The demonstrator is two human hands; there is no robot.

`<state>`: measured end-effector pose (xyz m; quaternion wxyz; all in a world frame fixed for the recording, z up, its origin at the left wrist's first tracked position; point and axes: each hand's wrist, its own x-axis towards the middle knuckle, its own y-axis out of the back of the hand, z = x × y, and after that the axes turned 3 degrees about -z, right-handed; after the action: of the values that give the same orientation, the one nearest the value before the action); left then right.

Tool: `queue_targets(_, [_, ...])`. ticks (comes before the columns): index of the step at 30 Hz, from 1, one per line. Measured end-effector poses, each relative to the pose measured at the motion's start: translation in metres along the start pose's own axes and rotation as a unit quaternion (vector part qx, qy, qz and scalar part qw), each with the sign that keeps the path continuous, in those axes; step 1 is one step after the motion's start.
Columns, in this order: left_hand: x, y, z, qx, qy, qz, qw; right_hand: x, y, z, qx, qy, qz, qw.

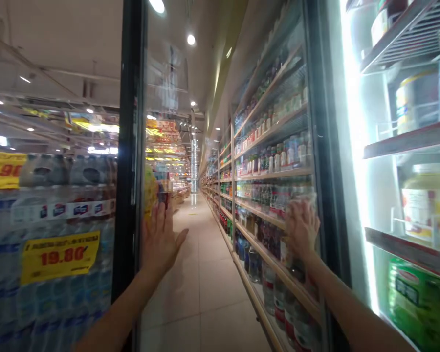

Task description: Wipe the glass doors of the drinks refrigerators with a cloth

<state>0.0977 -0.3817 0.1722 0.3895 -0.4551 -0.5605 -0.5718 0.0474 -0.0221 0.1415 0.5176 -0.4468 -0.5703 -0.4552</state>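
Note:
An open glass cooler door (132, 161) with a dark frame stands in front of me. My left hand (159, 234) lies flat against the glass near the left frame, fingers stretched and thumb apart, holding nothing. Further right, my right hand (303, 227) presses on the same pane near its other frame. Its fingers are bent and blurred. A pale, see-through patch (310, 199) shows by its fingertips; I cannot make out what it is. Through or in the glass, long shelves of bottles (275, 159) appear.
At right, lit cooler shelves (407, 142) hold a yellowish jar (429, 205) and a green pack (412, 293). To the left stand stacked packs of bottled water (66, 205) with a yellow price sign (60, 256). A tiled floor (194, 274) shows through the pane.

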Motion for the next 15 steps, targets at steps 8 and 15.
queue_targets(8, [0.000,-0.005,0.002,-0.004,0.008,0.007,1.000,-0.008,0.000,-0.022,0.020,0.105,-0.022,0.994])
queue_targets(15, [0.000,-0.003,0.002,-0.011,0.017,0.001,1.000,0.024,-0.006,-0.001,0.017,-0.029,0.061,0.998])
